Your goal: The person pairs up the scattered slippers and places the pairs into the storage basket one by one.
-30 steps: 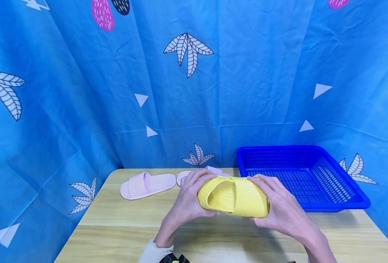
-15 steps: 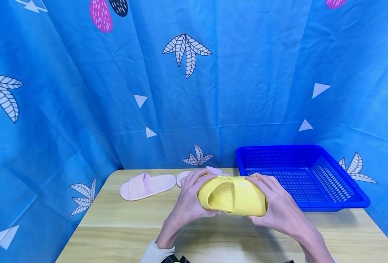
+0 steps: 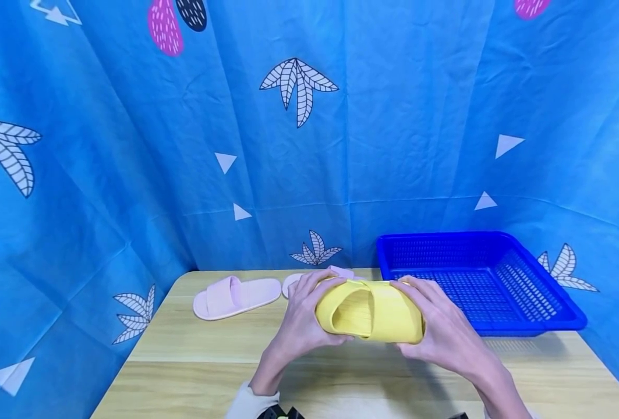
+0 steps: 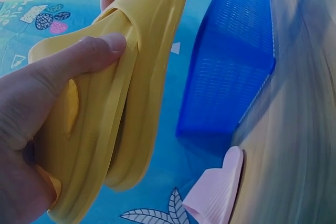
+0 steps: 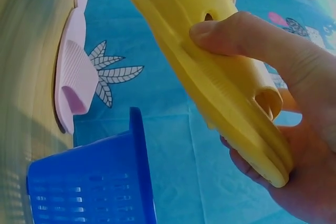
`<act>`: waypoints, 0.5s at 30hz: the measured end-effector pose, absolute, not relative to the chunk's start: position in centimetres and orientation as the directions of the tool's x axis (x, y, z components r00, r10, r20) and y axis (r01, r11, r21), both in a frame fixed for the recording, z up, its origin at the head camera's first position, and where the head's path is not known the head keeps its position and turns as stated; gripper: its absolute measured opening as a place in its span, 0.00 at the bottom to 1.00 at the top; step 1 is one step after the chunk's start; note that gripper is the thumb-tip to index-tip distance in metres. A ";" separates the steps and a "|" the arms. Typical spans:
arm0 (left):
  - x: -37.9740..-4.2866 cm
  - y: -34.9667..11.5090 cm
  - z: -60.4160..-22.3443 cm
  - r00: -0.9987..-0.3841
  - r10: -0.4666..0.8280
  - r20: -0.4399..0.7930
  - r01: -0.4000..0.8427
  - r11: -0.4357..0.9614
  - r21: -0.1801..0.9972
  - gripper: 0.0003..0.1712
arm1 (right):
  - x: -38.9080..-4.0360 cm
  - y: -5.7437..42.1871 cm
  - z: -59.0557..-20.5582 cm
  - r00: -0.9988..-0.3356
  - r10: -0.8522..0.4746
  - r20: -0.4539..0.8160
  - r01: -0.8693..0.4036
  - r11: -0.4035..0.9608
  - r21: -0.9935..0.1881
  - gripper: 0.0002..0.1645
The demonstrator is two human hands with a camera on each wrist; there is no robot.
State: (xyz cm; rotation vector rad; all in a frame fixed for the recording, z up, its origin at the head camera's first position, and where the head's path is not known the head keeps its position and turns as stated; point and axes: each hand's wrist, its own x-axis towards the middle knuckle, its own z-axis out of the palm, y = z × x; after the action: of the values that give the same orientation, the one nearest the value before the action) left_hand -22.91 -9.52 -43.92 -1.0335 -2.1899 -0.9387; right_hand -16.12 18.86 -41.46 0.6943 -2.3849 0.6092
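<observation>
A pair of yellow slippers (image 3: 398, 314), pressed together, is held up over the table between both hands. My left hand (image 3: 301, 320) grips the left end, its thumb lying along the side of the near slipper (image 4: 92, 108) in the left wrist view. The farther slipper (image 4: 152, 77) sits against it there, slightly offset. At the right end my right hand (image 3: 440, 326) grips the pair, its thumb (image 5: 218, 35) pressing the strap in the right wrist view. In the head view, the front slipper's foot opening faces me and mostly hides the one behind.
On the wooden table (image 3: 183, 372) a pink slipper (image 3: 257, 293) lies at the back left. Another pink slipper (image 3: 342, 272) is partly hidden behind my left hand. A blue perforated basket (image 3: 440, 253) stands at the back right, before a blue patterned curtain (image 3: 403, 116).
Both hands keep their grip on the yellow slippers, which have shifted very slightly left at the right end. The head view has tilted a little; the pink slippers and basket stay put.
</observation>
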 end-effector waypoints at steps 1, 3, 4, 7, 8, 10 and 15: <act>-23.0 -9.5 -44.0 -0.564 0.437 0.701 0.808 0.466 0.360 0.60 | -16.1 18.9 -41.6 -0.701 -0.334 0.631 -0.593 0.764 -0.254 0.63; -23.0 -9.4 -44.1 -0.565 0.437 0.700 0.806 0.472 0.357 0.60 | -16.2 18.9 -41.8 -0.701 -0.341 0.626 -0.591 0.769 -0.244 0.63; -23.0 -9.4 -44.1 -0.567 0.436 0.699 0.804 0.478 0.354 0.59 | -16.2 18.9 -41.9 -0.702 -0.347 0.622 -0.591 0.771 -0.237 0.64; -23.0 -9.3 -44.3 -0.574 0.433 0.695 0.794 0.501 0.343 0.59 | -16.4 19.0 -42.1 -0.697 -0.364 0.618 -0.597 0.772 -0.218 0.64; -23.0 -9.3 -44.3 -0.576 0.431 0.695 0.791 0.507 0.341 0.59 | -16.6 19.0 -42.1 -0.695 -0.370 0.617 -0.601 0.770 -0.215 0.63; -23.0 -9.3 -44.4 -0.578 0.427 0.695 0.786 0.520 0.334 0.59 | -16.8 19.1 -42.2 -0.693 -0.380 0.613 -0.605 0.768 -0.208 0.63; -23.0 -9.1 -44.5 -0.582 0.430 0.690 0.776 0.546 0.315 0.59 | -17.0 19.7 -42.3 -0.694 -0.404 0.596 -0.616 0.761 -0.201 0.64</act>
State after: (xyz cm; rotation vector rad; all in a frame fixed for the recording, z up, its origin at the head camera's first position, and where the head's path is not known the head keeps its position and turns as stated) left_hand -22.98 -9.10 -44.52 -0.9706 -2.2361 -0.8325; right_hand -17.00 19.67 -42.32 0.7650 -2.4238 0.5310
